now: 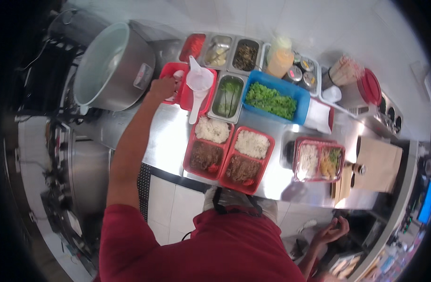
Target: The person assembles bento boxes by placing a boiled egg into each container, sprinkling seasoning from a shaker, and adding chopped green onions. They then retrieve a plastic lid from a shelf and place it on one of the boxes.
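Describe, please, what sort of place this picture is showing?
Probably a restaurant or takeaway kitchen: a large metal pot stands at the left, a steel counter carries metal containers of ingredients, and red divided boxes hold rice and cooked food.

No lettering legible from here: label [142, 76] on big metal pot [115, 87] blurred, stickers [292, 74] on jar lids [296, 71] too small.

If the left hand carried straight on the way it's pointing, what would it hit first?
Most likely the pale pink pieces in the red container nearest the big metal pot. The left hand is right beside them in the picture, though depth is unclear from above.
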Tool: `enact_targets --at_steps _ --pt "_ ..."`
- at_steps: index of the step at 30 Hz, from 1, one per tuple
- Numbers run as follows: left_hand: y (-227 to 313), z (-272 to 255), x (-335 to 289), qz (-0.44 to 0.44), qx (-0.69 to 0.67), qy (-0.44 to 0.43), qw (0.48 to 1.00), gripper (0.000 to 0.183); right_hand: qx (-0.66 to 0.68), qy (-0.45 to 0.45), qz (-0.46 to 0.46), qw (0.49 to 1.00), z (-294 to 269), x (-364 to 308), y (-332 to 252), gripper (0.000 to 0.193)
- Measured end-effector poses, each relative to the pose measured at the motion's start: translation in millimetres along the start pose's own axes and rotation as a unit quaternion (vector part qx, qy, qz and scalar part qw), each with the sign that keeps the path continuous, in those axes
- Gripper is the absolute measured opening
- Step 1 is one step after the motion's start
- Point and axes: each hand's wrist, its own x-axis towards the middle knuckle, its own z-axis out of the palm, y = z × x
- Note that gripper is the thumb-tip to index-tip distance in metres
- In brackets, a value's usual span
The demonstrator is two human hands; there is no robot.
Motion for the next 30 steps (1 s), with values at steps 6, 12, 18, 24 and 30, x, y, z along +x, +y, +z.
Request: enact_targets --at_steps 6,12,18,24,30 --pt "-4 -17 7 0.085 0.059 0.009 0.995 0.037 0.02 -0.037 0.0 0.999 11 -15 -101 0.022" --pt "-15 -19 18 0.166 0.038 0.004 0.985 0.04 0.138 -0.018 0.008 0.99 50 1 -162 0.027" --pt "-27 -45 -1 0.109 -0.072 0.103 0.986 0.048 0.282 -0.054 0.021 0.958 97 22 -214 0.023" --pt "0 -112 -102 0.187 -0.252 0.244 0.917 0.051 0.543 -0.273 0.253 0.753 137 52 -285 0.026" --pt "105 -118 -215 0.385 -0.497 0.061 0.775 0.046 0.746 -0.395 0.478 0.242 167 71 -318 0.038"
